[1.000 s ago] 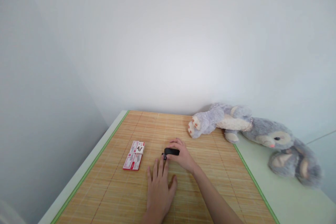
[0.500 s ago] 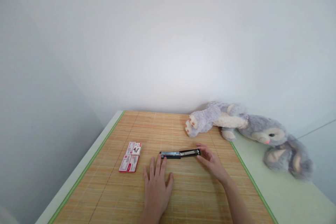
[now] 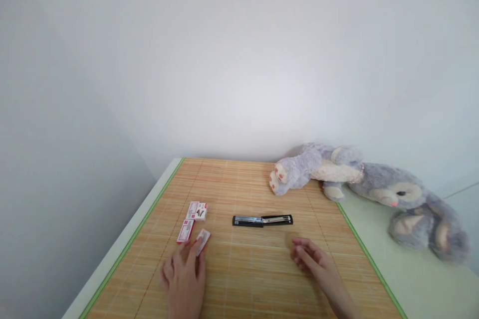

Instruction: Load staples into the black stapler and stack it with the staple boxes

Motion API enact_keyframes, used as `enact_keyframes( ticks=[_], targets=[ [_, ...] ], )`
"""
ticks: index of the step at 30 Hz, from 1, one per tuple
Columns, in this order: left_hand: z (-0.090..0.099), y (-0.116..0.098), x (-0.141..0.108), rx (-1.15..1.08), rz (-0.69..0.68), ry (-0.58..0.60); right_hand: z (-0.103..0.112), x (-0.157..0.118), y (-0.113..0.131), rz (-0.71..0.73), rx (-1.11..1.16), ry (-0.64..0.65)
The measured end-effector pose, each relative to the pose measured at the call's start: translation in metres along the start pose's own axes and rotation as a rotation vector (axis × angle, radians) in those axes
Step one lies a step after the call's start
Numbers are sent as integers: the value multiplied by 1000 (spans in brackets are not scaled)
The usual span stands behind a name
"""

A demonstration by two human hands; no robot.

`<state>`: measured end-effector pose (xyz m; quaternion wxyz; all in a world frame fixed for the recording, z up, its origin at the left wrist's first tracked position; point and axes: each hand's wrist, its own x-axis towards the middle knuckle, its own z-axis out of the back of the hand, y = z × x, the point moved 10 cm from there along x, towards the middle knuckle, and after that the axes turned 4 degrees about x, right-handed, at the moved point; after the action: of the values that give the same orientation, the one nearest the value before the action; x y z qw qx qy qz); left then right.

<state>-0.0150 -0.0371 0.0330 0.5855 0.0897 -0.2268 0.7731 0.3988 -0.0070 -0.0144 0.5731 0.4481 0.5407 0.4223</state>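
My left hand (image 3: 185,276) is closed on a small red-and-white staple box (image 3: 203,240), gripping it between thumb and fingers, with its far end sticking out beyond them. Just beyond the hand lie more small boxes: a white one with a dark picture (image 3: 201,212), and pink-and-white ones (image 3: 186,231) beside it. A black stapler (image 3: 247,221) lies opened out flat on the mat, its metal staple channel facing up; neither hand touches it. Nearer to me and right of the stapler, my right hand (image 3: 312,257) has loosely bent fingers and nothing visible in them.
A bamboo mat (image 3: 239,279) with green edging covers much of the pale table (image 3: 404,269). At the back right a grey plush rabbit (image 3: 389,187) lies across the mat's edge. A white wall (image 3: 239,60) rises behind the table.
My left hand has left the stapler, moved left and picked a box out of the group. My right hand has let go of the stapler's end and drawn back toward me.
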Motion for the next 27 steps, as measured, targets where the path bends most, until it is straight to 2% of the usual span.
enact_keyframes(
  ticks=[2,5,9,12,15,23,25,27],
  targets=[
    [-14,-16,-15,-88,-142,110,-23,-8,-10,-78,14,46],
    [-32,-60,-33,-242,-352,291,-57,-14,-23,-183,18,124],
    [-45,-114,-31,-381,-446,437,-85,-7,-34,-218,-73,204],
    [-50,-139,-23,-424,-501,487,-90,8,-33,-152,-129,209],
    [-51,-142,-14,-412,-524,486,-86,19,-33,-122,-146,186],
    [-47,-117,1,-369,-480,459,-58,20,-40,-120,-218,76],
    [-47,-116,2,-372,-484,458,-51,17,-29,-86,-251,15],
    [-46,-116,2,-375,-491,448,-51,12,-3,5,-371,-72]
  ],
)
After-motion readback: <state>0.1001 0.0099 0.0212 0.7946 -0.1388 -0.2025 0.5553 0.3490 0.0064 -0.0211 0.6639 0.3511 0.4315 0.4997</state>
